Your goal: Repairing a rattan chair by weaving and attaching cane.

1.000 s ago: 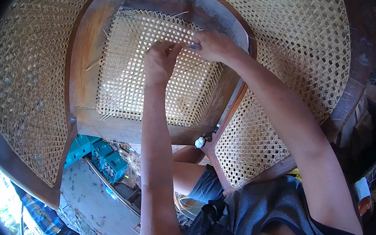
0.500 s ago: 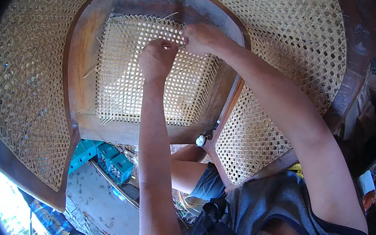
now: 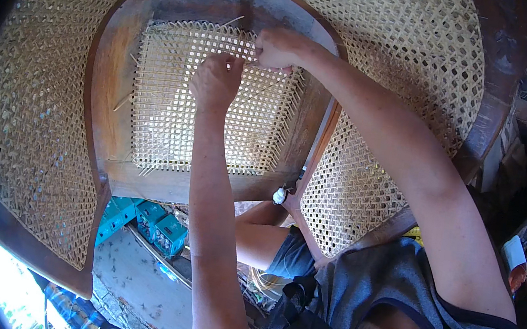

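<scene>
Over the upper part of the woven cane seat (image 3: 173,102), both my hands work close together. My left hand (image 3: 215,82) is closed in a pinch near the middle of the weave. A thin cane strand (image 3: 249,65) runs from its fingertips to my right hand (image 3: 279,49), which is closed at the upper right of the panel. The right fingertips are partly hidden behind the knuckles. A loose strand end (image 3: 233,21) sticks up past the top edge of the weave, and another (image 3: 123,102) pokes out over the left side of the wooden seat frame (image 3: 115,69).
A curved cane backrest (image 3: 36,106) wraps around the seat, with a second cane panel (image 3: 363,202) on the right. A wooden post (image 3: 500,81) stands at far right. Below lie teal boxes (image 3: 169,233), a white knob-like piece (image 3: 280,195) and my leg (image 3: 258,242).
The seat has shifted slightly left in the view, along with both hands. My hands keep nearly the same places on the weave, still closed near the strand.
</scene>
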### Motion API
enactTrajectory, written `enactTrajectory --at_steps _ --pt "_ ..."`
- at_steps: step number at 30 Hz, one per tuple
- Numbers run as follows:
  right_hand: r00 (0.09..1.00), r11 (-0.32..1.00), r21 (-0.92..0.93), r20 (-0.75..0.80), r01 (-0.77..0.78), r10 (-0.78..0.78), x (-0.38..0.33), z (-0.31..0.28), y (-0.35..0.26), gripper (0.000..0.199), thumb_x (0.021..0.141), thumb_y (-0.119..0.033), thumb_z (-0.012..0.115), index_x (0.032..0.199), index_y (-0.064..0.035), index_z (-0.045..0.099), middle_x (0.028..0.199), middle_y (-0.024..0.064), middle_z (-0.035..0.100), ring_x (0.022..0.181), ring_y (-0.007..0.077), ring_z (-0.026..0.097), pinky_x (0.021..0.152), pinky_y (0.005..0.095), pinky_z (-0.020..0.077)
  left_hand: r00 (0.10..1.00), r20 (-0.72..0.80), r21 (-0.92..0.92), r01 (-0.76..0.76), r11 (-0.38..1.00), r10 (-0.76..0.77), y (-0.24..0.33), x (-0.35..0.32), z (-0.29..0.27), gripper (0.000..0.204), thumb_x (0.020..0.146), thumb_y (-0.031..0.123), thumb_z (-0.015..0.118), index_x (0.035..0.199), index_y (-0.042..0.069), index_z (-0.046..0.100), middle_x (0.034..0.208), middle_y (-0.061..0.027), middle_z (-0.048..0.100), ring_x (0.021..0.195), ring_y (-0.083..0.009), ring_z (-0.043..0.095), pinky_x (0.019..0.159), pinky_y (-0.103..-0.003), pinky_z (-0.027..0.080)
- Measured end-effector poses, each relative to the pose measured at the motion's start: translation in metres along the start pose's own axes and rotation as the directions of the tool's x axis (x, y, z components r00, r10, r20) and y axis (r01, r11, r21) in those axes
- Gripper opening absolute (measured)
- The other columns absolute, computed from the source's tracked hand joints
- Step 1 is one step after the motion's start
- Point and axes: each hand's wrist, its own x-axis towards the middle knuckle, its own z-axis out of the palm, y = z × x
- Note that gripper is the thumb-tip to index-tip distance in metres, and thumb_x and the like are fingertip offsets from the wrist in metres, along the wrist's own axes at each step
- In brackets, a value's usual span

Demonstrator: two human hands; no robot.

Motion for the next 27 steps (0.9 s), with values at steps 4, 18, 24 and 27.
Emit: enactTrajectory --at_steps 4,18,24,27 --pt "1.000 0.991 -0.135 0.019 0.011 -0.008 0.000 0.004 -0.004 0.018 0.077 -0.018 0.066 0.084 -0.0019 0.070 0.066 0.0104 0.067 0.056 0.0201 0.066 0.055 0.0350 0.0531 1.000 0.008 -0.049 0.006 0.999 -0.005 0.002 -0.003 -0.002 0.022 0.081 0.031 0.073 0.088 0.010 0.074 0.086 -0.0162 0.071 0.078 -0.0337 0.069 0.070 -0.045 0.054" --pt "0.924 0.988 -0.066 -0.368 -0.143 0.109 -0.022 0.012 0.024 0.036 0.084 -0.039 0.066 0.096 -0.0050 0.072 0.097 0.0170 0.071 0.091 0.0327 0.068 0.080 0.0448 0.0534 0.947 -0.301 -0.185 -0.171 0.968 0.110 -0.002 -0.021 0.019 0.005 0.074 0.014 0.074 0.079 0.012 0.075 0.080 -0.0093 0.066 0.073 -0.0285 0.064 0.063 -0.040 0.052" --pt "0.880 0.990 -0.054 -0.453 0.131 -0.141 -0.020 0.053 0.013 0.024 0.086 -0.028 0.066 0.095 -0.0059 0.068 0.084 0.0185 0.069 0.077 0.0340 0.068 0.069 0.0445 0.0547 0.945 -0.320 -0.187 -0.130 0.974 0.065 0.001 -0.022 0.025 0.006 0.073 0.012 0.073 0.079 0.013 0.074 0.080 -0.0058 0.066 0.074 -0.0284 0.063 0.065 -0.040 0.051" --pt "0.825 0.987 -0.115 -0.543 0.113 -0.158 -0.015 0.074 0.004 0.021 0.082 -0.022 0.068 0.098 -0.0084 0.066 0.080 0.0178 0.068 0.079 0.0366 0.068 0.072 0.0497 0.0544 0.950 -0.294 -0.201 -0.165 0.966 0.101 -0.002 -0.023 0.025 0.007 0.073 0.012 0.073 0.080 0.013 0.073 0.080 -0.0062 0.067 0.076 -0.0289 0.063 0.068 -0.040 0.051"
